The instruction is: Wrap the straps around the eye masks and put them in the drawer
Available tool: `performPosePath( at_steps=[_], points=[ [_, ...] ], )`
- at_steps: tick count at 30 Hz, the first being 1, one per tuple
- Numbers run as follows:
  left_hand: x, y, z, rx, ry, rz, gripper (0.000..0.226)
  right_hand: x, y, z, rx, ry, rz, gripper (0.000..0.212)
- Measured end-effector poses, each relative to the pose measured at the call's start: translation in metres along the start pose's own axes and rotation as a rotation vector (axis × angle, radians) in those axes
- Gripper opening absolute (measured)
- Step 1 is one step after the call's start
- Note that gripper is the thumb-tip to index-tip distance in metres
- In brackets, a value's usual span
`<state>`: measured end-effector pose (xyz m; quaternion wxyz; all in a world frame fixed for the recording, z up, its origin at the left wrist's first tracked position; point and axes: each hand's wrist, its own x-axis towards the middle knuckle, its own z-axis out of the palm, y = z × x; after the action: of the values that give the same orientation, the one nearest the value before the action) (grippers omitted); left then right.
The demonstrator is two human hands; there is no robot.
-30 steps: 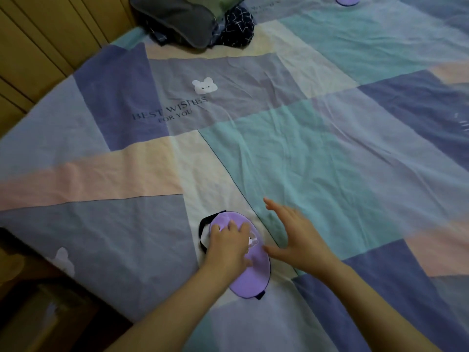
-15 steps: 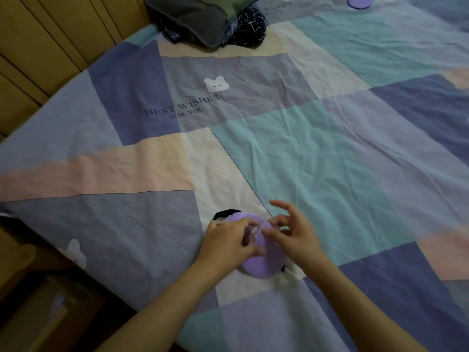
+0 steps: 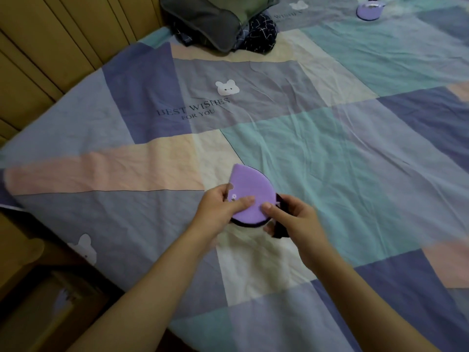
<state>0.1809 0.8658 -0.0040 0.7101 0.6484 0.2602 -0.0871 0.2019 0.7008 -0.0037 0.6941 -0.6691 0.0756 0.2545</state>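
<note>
A purple eye mask, folded in half, is held just above the patchwork bed sheet. My left hand pinches its left side, thumb on top. My right hand grips its right edge together with the black strap, which hangs under the fingers. A second purple eye mask lies far off at the top right of the bed.
A grey bag and dark patterned cloth lie at the head of the bed. Wooden wall panels run along the left. At the bottom left, below the bed's edge, is a brown wooden unit.
The mask lay flat on the sheet under my left hand; it has been folded and lifted, and both hands now hold it. My right hand has taken the strap.
</note>
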Motion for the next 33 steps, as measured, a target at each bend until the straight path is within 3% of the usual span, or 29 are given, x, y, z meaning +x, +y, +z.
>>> performPosePath(
  at_steps=[4,8,12,15,17,20,22,23,25,26,27,28,29,30,32,33],
  points=[
    [0.01,-0.006,-0.022,-0.086,0.25,-0.029,0.047,-0.005,0.014,-0.004,-0.075,0.124,-0.003,0.008],
    [0.008,-0.012,-0.032,-0.06,0.282,-0.023,0.036,-0.008,0.012,-0.002,-0.01,0.077,0.026,0.01],
    [0.006,-0.012,-0.038,-0.066,0.254,-0.032,0.024,-0.003,0.004,-0.002,0.067,0.011,0.231,0.03],
    [0.004,-0.012,-0.045,-0.05,0.239,-0.003,0.015,0.002,0.002,-0.004,0.197,0.025,0.319,0.015],
    [0.007,-0.016,-0.052,-0.039,0.295,-0.001,0.018,0.0,0.002,-0.004,0.281,0.024,0.252,0.012],
    [0.009,-0.029,-0.06,0.137,0.373,0.004,0.037,-0.006,-0.008,-0.001,0.643,-0.125,0.112,0.023],
    [0.004,-0.037,-0.057,0.32,0.241,0.0,0.034,-0.001,-0.017,-0.001,0.792,-0.193,0.077,0.035],
    [0.0,-0.038,-0.053,0.342,0.132,0.006,0.03,0.005,-0.02,0.0,0.664,-0.173,0.074,0.045],
    [-0.005,-0.034,-0.05,0.248,0.018,0.041,0.035,0.016,-0.017,0.0,-0.09,-0.106,0.017,0.052],
    [-0.004,-0.029,-0.052,0.18,0.071,0.071,0.037,0.017,-0.015,-0.001,-0.518,-0.118,-0.019,0.057],
    [0.0,-0.024,-0.055,0.11,0.166,0.097,0.039,0.016,-0.013,-0.003,-0.778,-0.185,-0.011,0.065],
    [0.004,-0.019,-0.061,0.054,0.275,0.101,0.042,0.016,-0.014,-0.002,-0.838,-0.257,0.02,0.074],
    [0.008,-0.017,-0.066,0.038,0.366,0.092,0.044,0.015,-0.016,-0.003,-0.713,-0.32,0.056,0.078],
    [0.01,-0.016,-0.07,0.077,0.414,0.075,0.045,0.013,-0.02,-0.002,-0.416,-0.343,0.114,0.076],
    [0.005,-0.018,-0.07,0.221,0.36,0.06,0.036,0.009,-0.028,-0.001,0.296,-0.297,0.149,0.057],
    [0.001,-0.019,-0.065,0.264,0.281,0.058,0.028,0.009,-0.03,0.0,0.529,-0.247,0.12,0.042]
  ],
)
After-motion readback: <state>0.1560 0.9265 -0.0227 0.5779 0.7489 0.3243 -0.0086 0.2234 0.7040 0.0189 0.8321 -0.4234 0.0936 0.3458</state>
